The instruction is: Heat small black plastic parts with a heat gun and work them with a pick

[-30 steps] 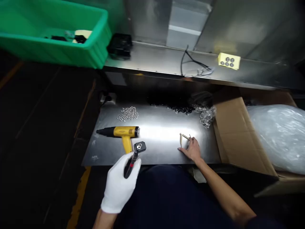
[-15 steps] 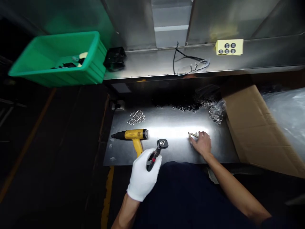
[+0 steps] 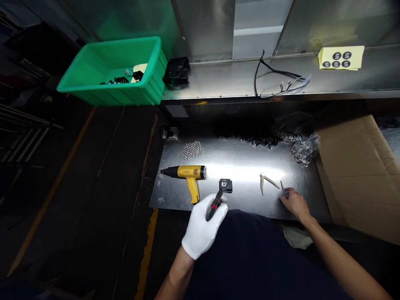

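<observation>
Two hands are recorded: the white-gloved left hand is closed around a black-and-red handled tool, held over the front edge of the metal desk; a slim grey strip is pinched by the bare right hand toward the front right corner, just beside two pale slivers.

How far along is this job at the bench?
Looks done: a few black parts lie in the green tub. In hand: the gloved left hand grips a black tool with a red band; the bare right hand pinches a thin grey strip. Left: loose silver beads and bagged small metal parts on the metal sheet.
</observation>
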`<state>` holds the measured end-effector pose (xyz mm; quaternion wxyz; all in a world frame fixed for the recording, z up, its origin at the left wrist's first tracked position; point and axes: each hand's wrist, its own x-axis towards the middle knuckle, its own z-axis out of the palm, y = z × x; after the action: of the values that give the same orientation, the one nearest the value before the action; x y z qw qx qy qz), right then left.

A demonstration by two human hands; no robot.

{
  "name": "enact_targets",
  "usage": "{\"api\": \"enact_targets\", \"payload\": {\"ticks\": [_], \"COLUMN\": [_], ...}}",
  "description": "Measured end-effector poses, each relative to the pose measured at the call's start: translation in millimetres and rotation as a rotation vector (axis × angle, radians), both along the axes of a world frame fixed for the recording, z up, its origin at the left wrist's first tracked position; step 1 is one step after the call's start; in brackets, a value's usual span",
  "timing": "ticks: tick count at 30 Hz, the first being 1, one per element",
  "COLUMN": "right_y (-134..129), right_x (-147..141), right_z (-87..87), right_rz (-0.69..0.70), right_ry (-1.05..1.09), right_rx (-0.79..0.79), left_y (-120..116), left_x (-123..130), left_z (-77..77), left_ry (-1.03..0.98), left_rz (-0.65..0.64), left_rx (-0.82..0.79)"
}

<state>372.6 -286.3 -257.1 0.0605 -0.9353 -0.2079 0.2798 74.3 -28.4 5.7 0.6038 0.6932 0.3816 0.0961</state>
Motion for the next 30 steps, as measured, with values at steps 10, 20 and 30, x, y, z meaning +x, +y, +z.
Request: {"api": "enact_targets", "payload": {"ticks": [10, 20, 30], "right_y": [46, 136, 158], "right_x": [6, -35, -45], "right_z": [89.2, 304.5, 342.0], "right_rz": [-0.092, 0.743, 0.981], "right_ry": [-0.017, 0.087, 0.175], "right_rx": [0.377, 0.91, 0.883], "left_y": [7, 7, 7], "left_x": [-10, -20, -29], "left_z": [7.6, 2.5, 2.3], "left_ry": [-0.012, 0.088, 0.131], "left_rz": [-0.118, -0.109, -0.091], "left_rx": [-0.076, 0.112, 0.367]}}
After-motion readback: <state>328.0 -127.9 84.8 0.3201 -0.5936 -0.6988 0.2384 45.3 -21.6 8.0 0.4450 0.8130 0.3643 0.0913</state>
